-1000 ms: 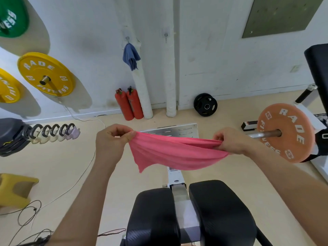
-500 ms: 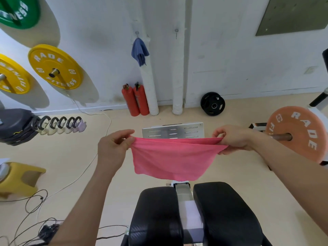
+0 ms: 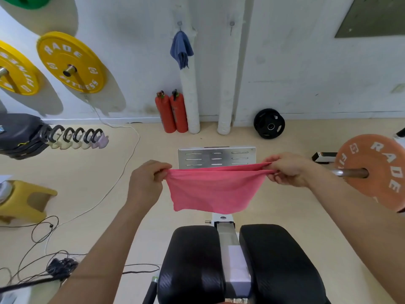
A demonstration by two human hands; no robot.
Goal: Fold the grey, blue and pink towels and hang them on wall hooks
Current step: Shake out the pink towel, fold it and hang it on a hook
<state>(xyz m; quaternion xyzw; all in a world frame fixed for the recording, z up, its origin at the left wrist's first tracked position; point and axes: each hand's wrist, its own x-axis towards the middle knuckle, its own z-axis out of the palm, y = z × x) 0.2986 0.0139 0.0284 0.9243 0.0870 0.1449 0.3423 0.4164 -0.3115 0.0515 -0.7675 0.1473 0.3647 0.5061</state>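
Both hands are raised ahead of the person: the left hand pinches one top corner of the pink towel, and the right hand pinches the other, fingers curled on the cloth. Its top edge is pulled taut, and it hangs between them over the floor, beyond the black bench pads. On the wall, the blue towel hangs from a hook.

I read the pink woven cloth towel as matt and finely ribbed; blue cloth towel matt; black padded bench cushions semi-gloss, carbon-weave; slotted silver metal plate smooth.
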